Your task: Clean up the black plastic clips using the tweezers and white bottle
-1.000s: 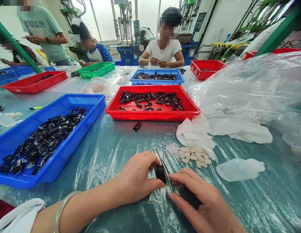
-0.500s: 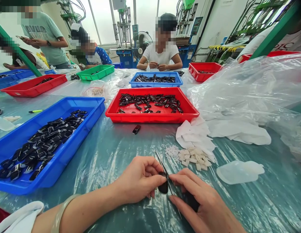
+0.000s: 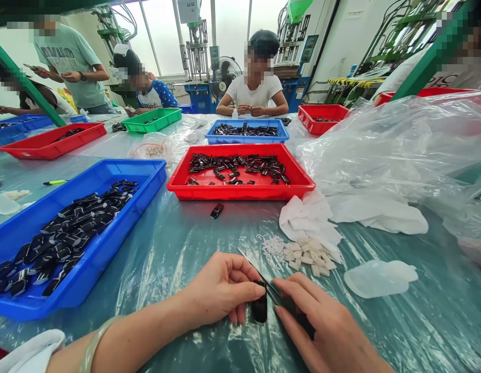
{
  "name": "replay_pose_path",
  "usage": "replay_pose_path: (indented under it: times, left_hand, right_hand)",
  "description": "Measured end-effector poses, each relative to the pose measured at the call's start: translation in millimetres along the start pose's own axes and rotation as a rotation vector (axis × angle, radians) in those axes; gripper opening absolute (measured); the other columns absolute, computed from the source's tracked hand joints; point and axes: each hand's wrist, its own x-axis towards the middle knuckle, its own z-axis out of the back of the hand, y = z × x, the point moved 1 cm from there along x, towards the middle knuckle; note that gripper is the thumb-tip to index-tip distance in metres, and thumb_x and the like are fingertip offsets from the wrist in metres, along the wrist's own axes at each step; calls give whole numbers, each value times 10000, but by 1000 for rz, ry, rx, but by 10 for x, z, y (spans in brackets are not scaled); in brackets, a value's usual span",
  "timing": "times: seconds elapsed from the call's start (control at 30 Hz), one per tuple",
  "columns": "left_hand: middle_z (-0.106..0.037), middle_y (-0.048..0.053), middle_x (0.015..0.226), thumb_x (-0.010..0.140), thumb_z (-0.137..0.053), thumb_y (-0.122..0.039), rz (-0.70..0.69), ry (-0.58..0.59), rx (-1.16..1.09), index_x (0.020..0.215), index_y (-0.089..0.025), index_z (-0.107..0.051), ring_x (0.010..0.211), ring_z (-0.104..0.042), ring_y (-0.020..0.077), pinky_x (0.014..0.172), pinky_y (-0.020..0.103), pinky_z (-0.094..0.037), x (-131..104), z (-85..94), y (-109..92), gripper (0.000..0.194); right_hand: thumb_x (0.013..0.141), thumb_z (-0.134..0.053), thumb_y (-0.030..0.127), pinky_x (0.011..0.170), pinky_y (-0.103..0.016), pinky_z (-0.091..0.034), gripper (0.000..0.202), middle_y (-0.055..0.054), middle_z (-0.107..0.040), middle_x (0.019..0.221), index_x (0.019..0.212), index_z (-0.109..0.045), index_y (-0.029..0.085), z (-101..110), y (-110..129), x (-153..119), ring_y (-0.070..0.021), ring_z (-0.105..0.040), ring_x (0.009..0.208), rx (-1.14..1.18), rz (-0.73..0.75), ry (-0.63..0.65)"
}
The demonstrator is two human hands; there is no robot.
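Observation:
My left hand (image 3: 220,290) pinches a small glossy black oblong piece (image 3: 259,308) between thumb and fingers, just above the plastic-covered table. My right hand (image 3: 321,321) is closed on thin metal tweezers (image 3: 251,263), whose pointed end reaches up and left past the top of the piece. Whether the tweezers touch the piece I cannot tell. Beyond my hands lie a pile of small cream-coloured blocks (image 3: 312,255) and a heap of tiny white bits (image 3: 274,245). One loose black piece (image 3: 216,211) rests in front of the red tray (image 3: 240,193).
At the left stands a blue tray (image 3: 119,228) of similar black pieces. A translucent bottle (image 3: 380,278) lies to the right, near white cloths (image 3: 376,213) and crumpled clear plastic sheeting (image 3: 380,155). Co-workers sit and stand around the far side, by more trays.
The black piece in my left hand has swung lower, showing more of its length. The tweezers' pointed end has shifted left and slightly down. The whole view has moved a little.

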Motion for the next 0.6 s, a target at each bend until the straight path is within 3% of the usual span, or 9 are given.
replay_pose_path:
  times: [0.3, 0.6]
  left_hand:
    - [-545, -44, 508, 666, -692, -329, 2, 1, -20, 786, -130, -549, 358, -476, 52, 352, 143, -373, 10, 11, 6, 273]
    - [-566, -35, 509, 550, -737, -192, 28, 7, -34, 744, -110, -611, 390, -482, 56, 380, 157, -381, -1, 13, 27, 245]
  right_hand:
    - [862, -409, 140, 617, -264, -512, 161, -43, -559, 826, 951, -528, 202, 25, 25, 28, -153, -602, 733, 2, -6, 55]
    - [851, -469, 166, 624, -243, -532, 195, -46, -600, 860, 1026, -541, 210, 98, 74, 45, -149, -631, 747, -16, 35, -49]
